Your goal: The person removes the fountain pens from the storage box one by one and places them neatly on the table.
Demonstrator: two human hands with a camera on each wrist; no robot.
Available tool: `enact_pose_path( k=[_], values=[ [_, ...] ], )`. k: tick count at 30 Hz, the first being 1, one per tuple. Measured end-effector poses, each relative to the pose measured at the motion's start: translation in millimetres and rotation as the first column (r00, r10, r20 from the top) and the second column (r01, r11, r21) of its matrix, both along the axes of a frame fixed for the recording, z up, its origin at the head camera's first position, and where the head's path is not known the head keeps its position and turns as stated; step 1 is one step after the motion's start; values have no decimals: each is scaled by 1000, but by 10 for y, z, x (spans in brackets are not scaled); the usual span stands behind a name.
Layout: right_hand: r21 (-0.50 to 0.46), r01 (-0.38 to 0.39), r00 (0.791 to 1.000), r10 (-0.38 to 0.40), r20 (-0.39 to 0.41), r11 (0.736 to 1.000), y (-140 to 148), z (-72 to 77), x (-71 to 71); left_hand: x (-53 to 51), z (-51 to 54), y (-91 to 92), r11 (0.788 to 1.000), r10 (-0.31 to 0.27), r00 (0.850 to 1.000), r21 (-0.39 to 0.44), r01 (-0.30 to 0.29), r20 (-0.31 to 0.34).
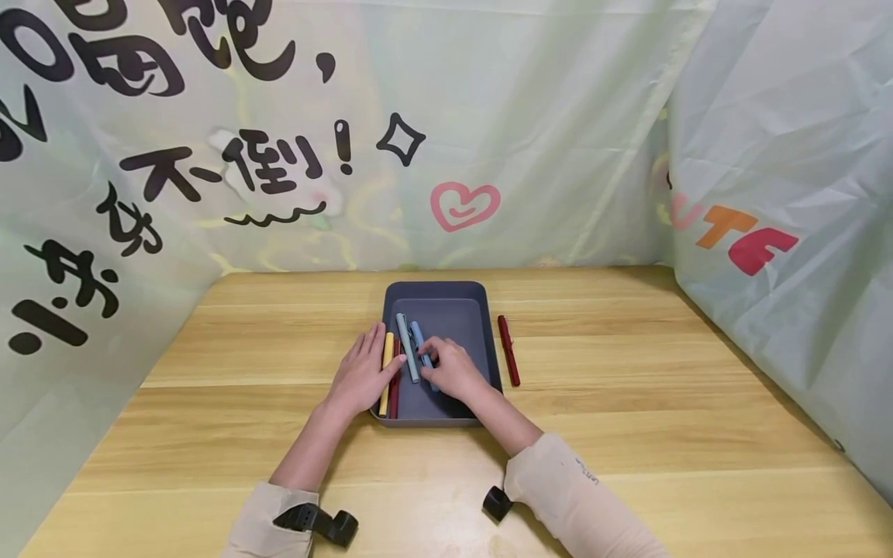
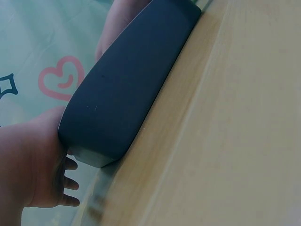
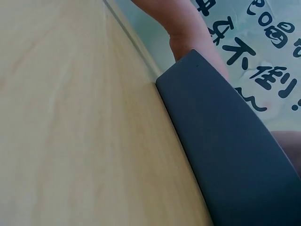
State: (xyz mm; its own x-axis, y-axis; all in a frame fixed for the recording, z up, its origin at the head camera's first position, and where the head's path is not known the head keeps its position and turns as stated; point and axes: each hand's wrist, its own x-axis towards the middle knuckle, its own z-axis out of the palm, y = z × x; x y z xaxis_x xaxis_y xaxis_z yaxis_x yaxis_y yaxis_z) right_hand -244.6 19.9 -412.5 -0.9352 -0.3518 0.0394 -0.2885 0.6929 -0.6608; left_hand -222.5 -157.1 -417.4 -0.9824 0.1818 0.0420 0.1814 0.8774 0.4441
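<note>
A dark grey rectangular tray lies on the wooden table. My left hand rests over its left rim, fingers straight and thumb reaching inside near the pens. Seen from the left wrist, several fingertips of the left hand hang past the tray's wall. Along the left side inside lie a yellow pen and a dark red pen. A grey-blue pen slants beside them. My right hand, fingers bent, pinches a blue pen just right of it; the fingertips are partly hidden.
Another dark red pen lies on the table right of the tray. The wooden table is bounded by a printed cloth backdrop at the back and sides. Black wrist cameras sit at both sleeves.
</note>
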Motion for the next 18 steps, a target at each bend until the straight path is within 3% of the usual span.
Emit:
enact_pose_path(
  k=[8,18],
  values=[
    [-68,9,1000,-7,30,998,20,0,-2,-4,-3,-1,1000,3,1000,3,-3,1],
    [-155,101,994,-95,48,983,39,16,-3,-5,-7,-3,1000,10,1000,13,-10,-1]
  ],
)
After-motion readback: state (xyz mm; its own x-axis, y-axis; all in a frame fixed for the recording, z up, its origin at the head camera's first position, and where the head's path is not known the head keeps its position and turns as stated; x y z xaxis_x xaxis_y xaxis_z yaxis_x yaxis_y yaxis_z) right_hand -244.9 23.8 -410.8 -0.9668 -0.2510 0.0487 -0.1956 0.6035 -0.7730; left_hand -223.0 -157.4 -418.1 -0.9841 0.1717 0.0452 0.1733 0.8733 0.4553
